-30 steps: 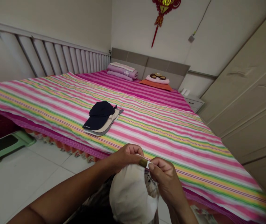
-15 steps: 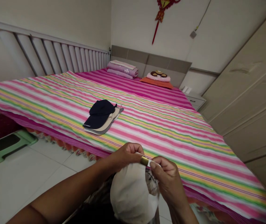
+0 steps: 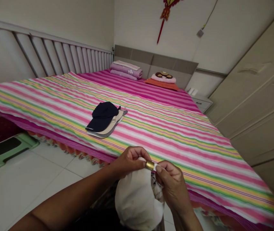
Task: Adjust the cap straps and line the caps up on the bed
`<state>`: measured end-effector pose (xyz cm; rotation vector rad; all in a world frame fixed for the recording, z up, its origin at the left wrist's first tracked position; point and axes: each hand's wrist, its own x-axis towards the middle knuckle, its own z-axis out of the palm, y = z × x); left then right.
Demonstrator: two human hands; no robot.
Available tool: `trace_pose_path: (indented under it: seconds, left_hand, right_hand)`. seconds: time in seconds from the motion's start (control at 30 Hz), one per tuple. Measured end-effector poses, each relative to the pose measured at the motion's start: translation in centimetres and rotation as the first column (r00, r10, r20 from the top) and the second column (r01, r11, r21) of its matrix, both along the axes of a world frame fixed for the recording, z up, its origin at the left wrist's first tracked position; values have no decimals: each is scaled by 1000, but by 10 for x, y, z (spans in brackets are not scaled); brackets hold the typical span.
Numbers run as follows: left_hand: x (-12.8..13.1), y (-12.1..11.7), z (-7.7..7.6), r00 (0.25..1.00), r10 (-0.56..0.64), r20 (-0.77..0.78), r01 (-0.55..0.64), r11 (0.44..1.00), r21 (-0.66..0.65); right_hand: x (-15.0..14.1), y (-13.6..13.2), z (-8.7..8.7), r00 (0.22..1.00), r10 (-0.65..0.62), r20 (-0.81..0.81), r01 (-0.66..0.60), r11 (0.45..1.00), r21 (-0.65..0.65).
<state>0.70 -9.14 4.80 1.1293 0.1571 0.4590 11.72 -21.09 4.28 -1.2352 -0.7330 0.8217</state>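
Close before the person's chest, at the near edge of the bed (image 3: 175, 134), both hands meet over a white cap (image 3: 137, 202). That cap hangs crown-down beneath the fingers, its back strap raised between them. On the left hand (image 3: 129, 160) the grip is pinched shut, thumb and forefinger closed on the strap just beside a small brass buckle (image 3: 149, 165). Opposite it, the right hand (image 3: 172, 183) pinches the strap's free end on the far side of the buckle, its grip likewise closed on the cap, so the buckle sits between the two sets of fingertips. Beyond the hands and somewhat to their left, well apart from them, a stack of caps (image 3: 104, 120) lies on the striped bedsheet, a dark navy one on top. Farther off, past the stack, folded purple bedding (image 3: 126, 70) and a pillow (image 3: 163, 80) rest against the headboard. Left of the left forearm, low on the tiled floor, stands a green stool (image 3: 5, 150).
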Motion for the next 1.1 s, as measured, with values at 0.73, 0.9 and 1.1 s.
trace_pose_path:
  seconds: [0.73,0.9,1.1]
  left_hand:
    - [-6,5,1,965,175,195,-261,577,774]
    - [-6,5,-1,977,174,124,-208,644,736]
    - [-3,2,-3,975,193,109,-209,642,738]
  right_hand:
    - [-6,-1,5,984,37,-177,-38,999,-5]
    - [-7,0,8,977,39,-209,-42,999,-13]
    - [-12,3,8,967,22,-255,-21,1000,4]
